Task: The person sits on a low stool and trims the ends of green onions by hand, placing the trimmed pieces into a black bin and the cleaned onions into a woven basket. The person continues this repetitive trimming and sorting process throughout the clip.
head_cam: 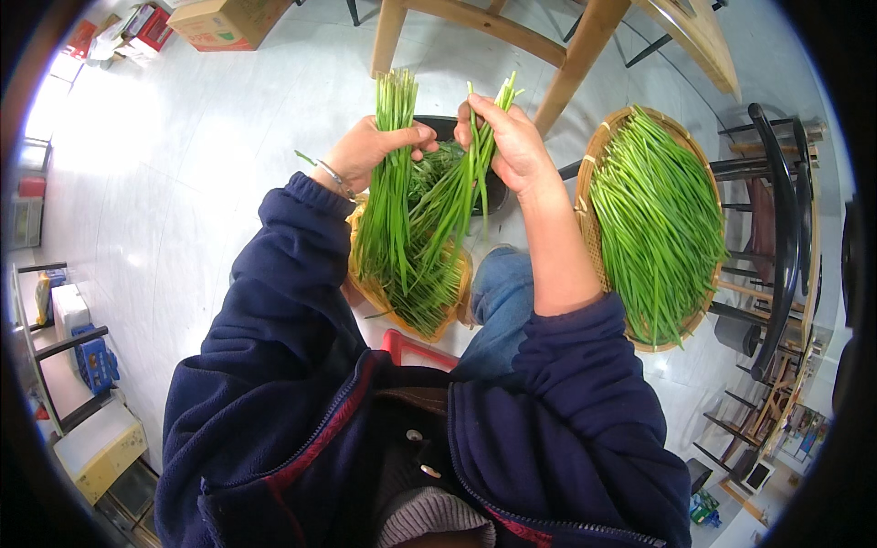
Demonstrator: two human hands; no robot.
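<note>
My left hand (377,147) grips a thick bunch of garlic chives (392,198), cut ends up and green blades hanging down. In my right hand (507,140) is a thinner bunch of chives (479,161), held near its pale stem ends, with the blades slanting down to the left. Under both hands stands a black tub (437,125) with loose greens (436,166) in it. Nearer to me, a yellow bag (373,291) holds more chives (435,298), partly hidden by the hanging blades. A silver bracelet circles my left wrist.
To the right, a woven bamboo basket (589,171) is heaped with chives (658,226). Wooden furniture legs (582,61) rise just beyond my right hand. A cardboard box (223,24) stands at the far left, black chairs (774,240) at the right. A red stool edge (421,349) shows below me.
</note>
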